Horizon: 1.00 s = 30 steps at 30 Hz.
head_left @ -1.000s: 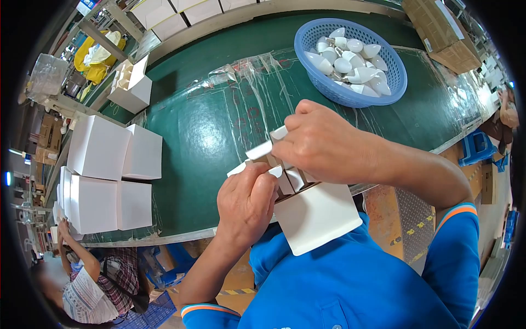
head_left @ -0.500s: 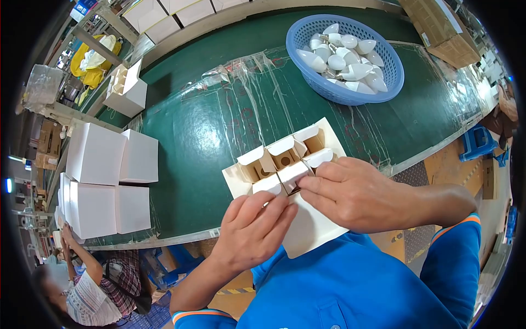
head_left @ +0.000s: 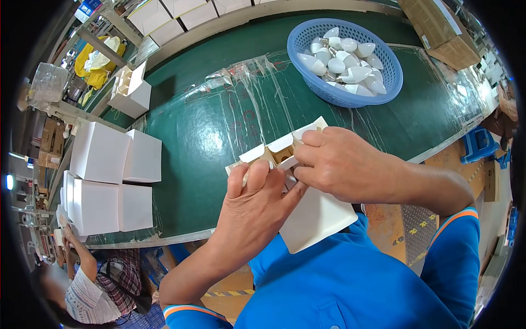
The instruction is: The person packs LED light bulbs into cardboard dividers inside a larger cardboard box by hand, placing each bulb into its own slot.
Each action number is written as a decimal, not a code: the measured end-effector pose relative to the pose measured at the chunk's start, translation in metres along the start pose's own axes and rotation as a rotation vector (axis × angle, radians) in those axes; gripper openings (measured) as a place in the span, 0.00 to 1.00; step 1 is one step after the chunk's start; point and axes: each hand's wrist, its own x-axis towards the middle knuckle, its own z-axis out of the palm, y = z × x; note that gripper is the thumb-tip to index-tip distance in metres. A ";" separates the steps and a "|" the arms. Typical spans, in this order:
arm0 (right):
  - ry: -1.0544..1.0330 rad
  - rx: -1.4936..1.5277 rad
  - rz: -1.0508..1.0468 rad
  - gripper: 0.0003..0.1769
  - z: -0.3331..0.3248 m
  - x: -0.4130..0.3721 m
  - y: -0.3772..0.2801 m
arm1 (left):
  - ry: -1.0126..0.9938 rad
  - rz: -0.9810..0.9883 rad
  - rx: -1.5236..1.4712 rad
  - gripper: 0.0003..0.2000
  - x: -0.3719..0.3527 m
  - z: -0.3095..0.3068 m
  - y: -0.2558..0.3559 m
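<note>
Just now, both hands have shifted a little over the white box (head_left: 318,222). Compared with half a second ago, the left hand (head_left: 253,205) has come higher, and its fingers now reach over the left inner compartments, which were in plain view then. The right hand (head_left: 345,167) has also moved up, and it covers the right end of the row. Only the middle compartment (head_left: 284,155) shows well between them. To my judgement, this means that the attention is on the small inner flaps (head_left: 281,143), and this step is not yet finished.

As for the left hand, it is partly open: its fingers are bent and somewhat apart, and its thumb stretches toward the right hand. Whether its fingertips hold something, I cannot tell. The right hand is more closed, with fingers curled together and the tips touching the inner flaps; I cannot say surely if they pinch one.

The white box is at the near edge of the counter (head_left: 192,170), directly before the person, with its large front panel sloping down over the blue shirt (head_left: 350,279). Farther back, well apart from it, the blue basket (head_left: 350,100) carries many bulbs (head_left: 357,74), and neither hand touches them.
</note>
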 end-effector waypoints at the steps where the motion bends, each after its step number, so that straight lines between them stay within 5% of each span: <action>1: 0.004 0.011 -0.017 0.05 -0.001 0.000 0.002 | -0.006 0.020 0.029 0.15 0.002 0.000 0.000; 8: 0.028 0.026 0.007 0.05 0.002 0.001 0.002 | -0.035 0.009 0.068 0.13 0.003 0.003 -0.001; 17: 0.043 0.000 0.015 0.07 -0.002 -0.003 -0.013 | 0.326 -0.150 0.197 0.09 -0.017 0.038 0.007; 20: 0.029 -0.099 -0.132 0.08 0.004 -0.007 -0.025 | 0.411 -0.306 0.071 0.11 -0.015 0.043 0.013; 30: -0.004 -0.097 -0.009 0.06 -0.004 0.005 -0.006 | 0.351 -0.327 -0.021 0.12 -0.014 0.039 0.011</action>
